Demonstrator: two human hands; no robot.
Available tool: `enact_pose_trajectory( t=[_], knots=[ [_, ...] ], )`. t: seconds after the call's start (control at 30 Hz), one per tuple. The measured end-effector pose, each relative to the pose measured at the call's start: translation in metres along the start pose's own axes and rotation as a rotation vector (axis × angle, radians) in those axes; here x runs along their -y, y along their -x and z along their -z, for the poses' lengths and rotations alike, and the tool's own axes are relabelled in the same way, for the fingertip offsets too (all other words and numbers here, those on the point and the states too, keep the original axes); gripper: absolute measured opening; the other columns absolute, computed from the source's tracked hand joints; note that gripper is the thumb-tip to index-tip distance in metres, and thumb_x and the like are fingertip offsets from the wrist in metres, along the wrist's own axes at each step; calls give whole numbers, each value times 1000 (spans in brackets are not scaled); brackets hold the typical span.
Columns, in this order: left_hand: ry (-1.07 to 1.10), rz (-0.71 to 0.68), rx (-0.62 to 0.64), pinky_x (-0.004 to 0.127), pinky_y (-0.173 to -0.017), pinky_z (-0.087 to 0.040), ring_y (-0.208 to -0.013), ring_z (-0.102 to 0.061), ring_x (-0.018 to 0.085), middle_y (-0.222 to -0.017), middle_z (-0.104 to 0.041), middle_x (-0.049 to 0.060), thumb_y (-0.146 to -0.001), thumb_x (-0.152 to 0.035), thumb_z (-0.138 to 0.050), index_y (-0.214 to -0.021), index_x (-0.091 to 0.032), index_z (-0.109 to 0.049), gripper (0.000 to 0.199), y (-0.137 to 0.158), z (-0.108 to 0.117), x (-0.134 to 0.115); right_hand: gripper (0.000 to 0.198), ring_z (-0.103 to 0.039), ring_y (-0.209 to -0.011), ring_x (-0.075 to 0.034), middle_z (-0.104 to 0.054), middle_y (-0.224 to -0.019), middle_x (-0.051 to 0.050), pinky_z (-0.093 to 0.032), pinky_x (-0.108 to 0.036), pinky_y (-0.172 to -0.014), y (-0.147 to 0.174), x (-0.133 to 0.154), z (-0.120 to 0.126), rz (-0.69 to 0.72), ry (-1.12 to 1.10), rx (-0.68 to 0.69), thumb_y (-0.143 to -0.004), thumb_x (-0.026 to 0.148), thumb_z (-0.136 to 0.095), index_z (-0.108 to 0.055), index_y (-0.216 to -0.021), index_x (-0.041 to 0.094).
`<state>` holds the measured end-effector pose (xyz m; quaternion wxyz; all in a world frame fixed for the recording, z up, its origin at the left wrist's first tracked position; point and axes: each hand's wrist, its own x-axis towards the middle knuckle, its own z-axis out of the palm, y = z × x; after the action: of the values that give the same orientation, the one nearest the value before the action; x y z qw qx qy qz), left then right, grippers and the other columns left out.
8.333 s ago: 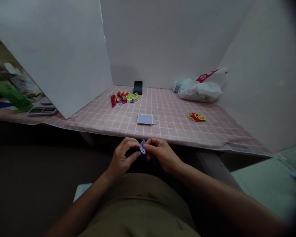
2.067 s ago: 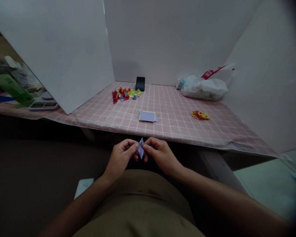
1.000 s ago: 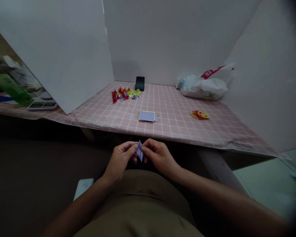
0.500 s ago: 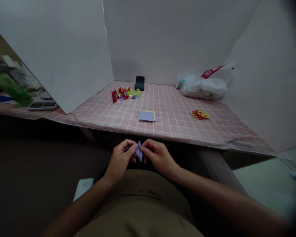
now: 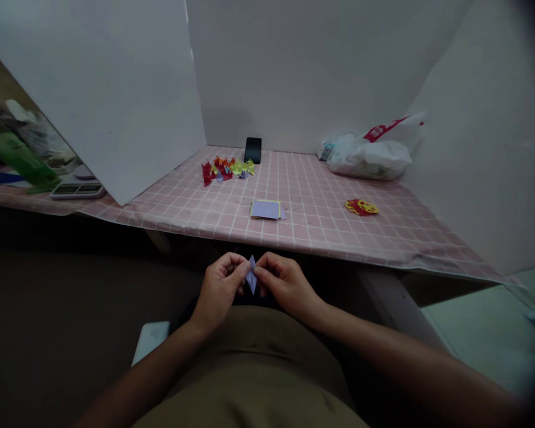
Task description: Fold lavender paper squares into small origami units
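Both my left hand (image 5: 218, 289) and right hand (image 5: 289, 282) pinch the folded lilac paper (image 5: 252, 282), nearer me than the table (image 5: 314, 221); light, even pressure should give me the cleanest fold.

Dim, flat light greyed the cloth-covered desk (image 5: 305, 184). Deep shadow lay below its front edge; floor (image 5: 477, 333) past its right corner blurred.

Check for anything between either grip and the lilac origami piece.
Nothing visible: left grip and right grip both pinch the lilac origami piece directly. The paper stack lies beyond, on the checked tablecloth.
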<state>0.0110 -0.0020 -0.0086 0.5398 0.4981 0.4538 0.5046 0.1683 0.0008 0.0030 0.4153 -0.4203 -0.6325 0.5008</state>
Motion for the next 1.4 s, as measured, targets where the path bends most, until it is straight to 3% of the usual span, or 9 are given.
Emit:
enact_pose_trajectory(
  t=[0.27, 0.43, 1.1, 1.4],
  knots=[
    [-55, -8, -19, 18, -49, -41, -53, -50, 8, -63, -58, -4, -80, -36, -70, -78, -15, -63, 22, -2, 1, 0, 22, -52, -52, -10, -55, -61, 3, -39, -23, -50, 0, 2, 1, -45, -31, 26, -88, 31, -59, -54, -71, 17],
    [-100, -14, -9, 19, -49, -41, -53, -50, 8, -63, -58, -3, -80, -36, -69, -76, -15, -63, 22, -1, 2, -3, 14, -53, -53, -9, -56, -70, 3, -42, -23, -52, -3, 4, 4, -48, -85, 1, -86, 31, -60, -57, -82, 17],
    [-277, -47, 97, 23, -56, -38, -59, -48, 11, -64, -56, -2, -82, -31, -66, -77, -16, -65, 16, 1, 2, -7, 23, -50, -51, -10, -53, -57, 4, -37, -23, -50, -5, 4, 8, -30, 37, 46, -90, 32, -58, -56, -72, 18],
    [-108, -1, 114, 22, -55, -43, -57, -52, 10, -68, -58, -3, -87, -38, -62, -91, -17, -62, 22, 2, 1, -8, 25, -48, -49, -11, -53, -53, 3, -36, -24, -50, -5, 5, 13, 99, 206, -132, -93, 30, -53, -55, -70, 19]
  ],
)
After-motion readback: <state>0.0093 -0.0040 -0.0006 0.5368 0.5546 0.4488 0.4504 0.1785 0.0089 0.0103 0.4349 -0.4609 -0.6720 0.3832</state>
